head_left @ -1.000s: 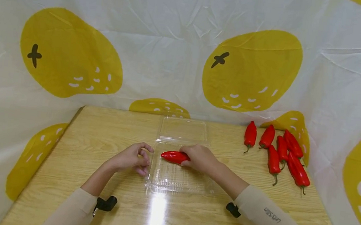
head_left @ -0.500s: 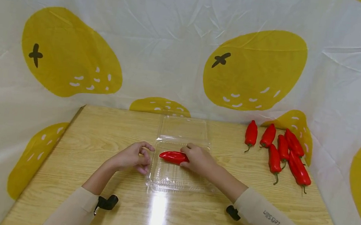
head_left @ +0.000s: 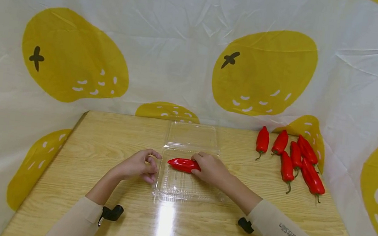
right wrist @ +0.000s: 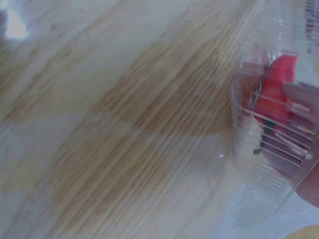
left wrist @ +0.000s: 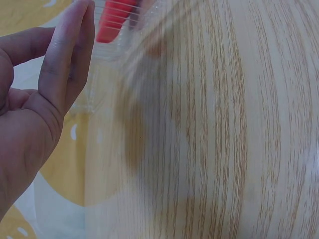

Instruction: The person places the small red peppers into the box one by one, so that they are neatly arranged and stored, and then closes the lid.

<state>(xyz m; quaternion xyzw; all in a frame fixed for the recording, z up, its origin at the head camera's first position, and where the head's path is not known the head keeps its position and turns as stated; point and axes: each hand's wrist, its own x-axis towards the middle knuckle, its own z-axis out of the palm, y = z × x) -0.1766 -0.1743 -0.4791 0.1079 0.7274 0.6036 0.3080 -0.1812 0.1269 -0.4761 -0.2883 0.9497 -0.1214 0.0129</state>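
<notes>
My right hand (head_left: 211,169) grips a red chili pepper (head_left: 181,164) by its stem end, inside the base of a clear plastic clamshell container (head_left: 167,187). The pepper lies crosswise near the back of the base, its tip pointing left. Through the ribbed wall in the right wrist view, the pepper (right wrist: 276,92) shows its green stem beside the fingers. My left hand (head_left: 138,165) is at the container's left side, fingers loosely bent and fingertips right at the rim. In the left wrist view nothing shows between the fingers of the left hand (left wrist: 45,89).
The container's lid (head_left: 192,134) lies folded back toward the rear of the wooden table (head_left: 113,133). Several more red chili peppers (head_left: 287,168) lie in a loose group at the back right. A white curtain with yellow fruit prints (head_left: 166,72) stands behind the table.
The right hand has shifted slightly to the right along the pepper, baring more of it, while the pepper stays in nearly the same place. The left hand has not visibly moved.
</notes>
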